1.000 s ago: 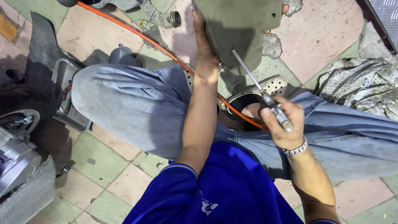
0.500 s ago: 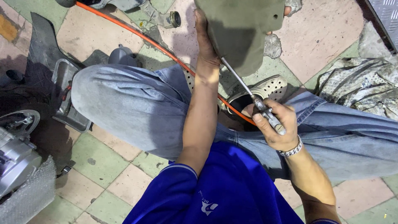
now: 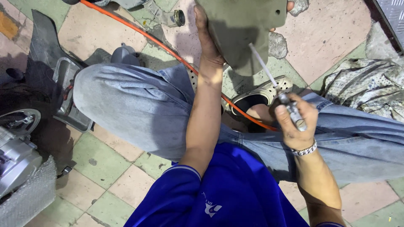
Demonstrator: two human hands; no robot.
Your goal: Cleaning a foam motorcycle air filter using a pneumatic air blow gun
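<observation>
The grey-green panel (image 3: 244, 29), a flat moulded cover piece, is held up off the tiled floor (image 3: 105, 185) at the top of the view, ahead of the seated person's knees. The left hand (image 3: 206, 38) grips its left edge, fingers wrapped round behind it; a fingertip shows past the panel's upper right corner. The left forearm runs nearly straight up the view, extended well forward.

The right hand (image 3: 292, 120) is closed in a fist round the handle of a screwdriver (image 3: 273, 82). It sits lower and to the right, close to the body, above the right thigh. The tool's long axis runs from that hand up and to the left, and the shaft's tip meets the panel's lower face near its bottom edge. Whether the tip is seated in a fastener cannot be told.

The left hand is thus the nearer to the panel, in full contact; the right reaches it only through the shaft.

An orange hose (image 3: 139, 31) crosses the floor beneath the legs. A crumpled rag (image 3: 362, 88) lies to the right, well apart.
</observation>
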